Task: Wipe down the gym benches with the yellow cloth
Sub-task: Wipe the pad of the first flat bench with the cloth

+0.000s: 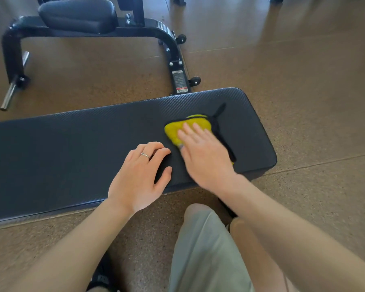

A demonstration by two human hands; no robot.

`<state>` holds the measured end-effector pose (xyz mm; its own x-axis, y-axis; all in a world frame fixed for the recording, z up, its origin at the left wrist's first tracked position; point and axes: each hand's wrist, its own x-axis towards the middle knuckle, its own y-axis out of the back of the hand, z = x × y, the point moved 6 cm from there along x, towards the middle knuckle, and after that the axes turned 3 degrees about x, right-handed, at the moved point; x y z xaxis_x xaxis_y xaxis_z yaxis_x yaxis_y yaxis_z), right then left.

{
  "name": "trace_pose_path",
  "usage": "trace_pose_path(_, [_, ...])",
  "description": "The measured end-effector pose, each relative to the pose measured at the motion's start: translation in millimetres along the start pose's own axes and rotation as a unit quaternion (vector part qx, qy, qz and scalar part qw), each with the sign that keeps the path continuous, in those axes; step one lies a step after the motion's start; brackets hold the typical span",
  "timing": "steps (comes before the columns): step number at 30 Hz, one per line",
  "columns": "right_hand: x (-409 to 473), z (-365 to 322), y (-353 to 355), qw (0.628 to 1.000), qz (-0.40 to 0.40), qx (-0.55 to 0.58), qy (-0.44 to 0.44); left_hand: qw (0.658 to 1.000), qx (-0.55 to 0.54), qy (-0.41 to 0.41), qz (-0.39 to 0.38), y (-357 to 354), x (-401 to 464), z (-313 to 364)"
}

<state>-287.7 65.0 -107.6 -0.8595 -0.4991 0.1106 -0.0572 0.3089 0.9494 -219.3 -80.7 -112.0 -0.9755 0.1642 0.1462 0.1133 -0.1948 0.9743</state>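
Note:
A long black padded bench [72, 148] runs across the middle of the head view. Near its right end lies the yellow cloth [175, 128], which has a black edge and strap. My right hand [202, 157] lies flat on the cloth with straight fingers, pressing it onto the pad. My left hand [141, 175] rests on the bench's near edge just left of the cloth, its fingers bent with the tips on the pad and nothing in them. A ring shows on one of its fingers.
A second black bench [78, 15] with a steel frame and small wheels stands behind, its foot bar reaching the flat bench's far edge. Brown speckled floor lies all around. My knee in grey shorts [202, 245] is close below the bench.

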Motion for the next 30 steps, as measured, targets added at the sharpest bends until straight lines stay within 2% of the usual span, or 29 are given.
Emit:
trace_pose_path(3, [-31.1,-0.2,5.2,0.998,-0.042,-0.008,0.053,1.0,-0.002,0.0,0.001,-0.1,-1.0,0.0])
trace_pose_path(5, [-21.8,21.1,10.8,0.997,-0.04,-0.022,0.056,1.0,0.0,0.004,0.0,0.5,-0.6,0.3])
trace_pose_path(12, [81.4,83.8,8.3,0.995,-0.037,-0.044,-0.081,1.0,0.0,0.006,0.006,0.9,1.0,0.8])
trace_pose_path(15, [72.4,66.4,4.3,0.995,-0.028,-0.034,-0.095,1.0,0.003,0.007,0.004,0.8,0.7,2.0])
trace_pose_path(18, [16.7,34.2,6.5,0.998,-0.013,-0.035,-0.047,1.0,0.009,0.007,0.002,0.6,0.6,2.5])
trace_pose_path(20, [-17.1,19.9,4.9,0.999,-0.031,-0.038,-0.008,1.0,0.011,0.009,0.002,-0.6,1.1,2.2])
trace_pose_path(23, [-13.3,26.1,6.2,0.998,-0.049,-0.047,0.015,1.0,0.021,0.011,0.004,-0.8,0.1,3.2])
trace_pose_path(25, [23.8,38.2,5.6,0.998,-0.038,-0.053,0.001,1.0,0.022,0.011,0.004,-0.5,1.6,3.5])
trace_pose_path(27, [61.5,47.8,2.8,0.996,-0.041,-0.051,-0.052,1.0,0.019,0.011,0.002,-0.2,1.3,3.7])
trace_pose_path(30, [73.3,29.7,-8.4,0.994,-0.027,-0.044,-0.094,1.0,0.024,0.007,0.005,-0.2,1.0,3.9])
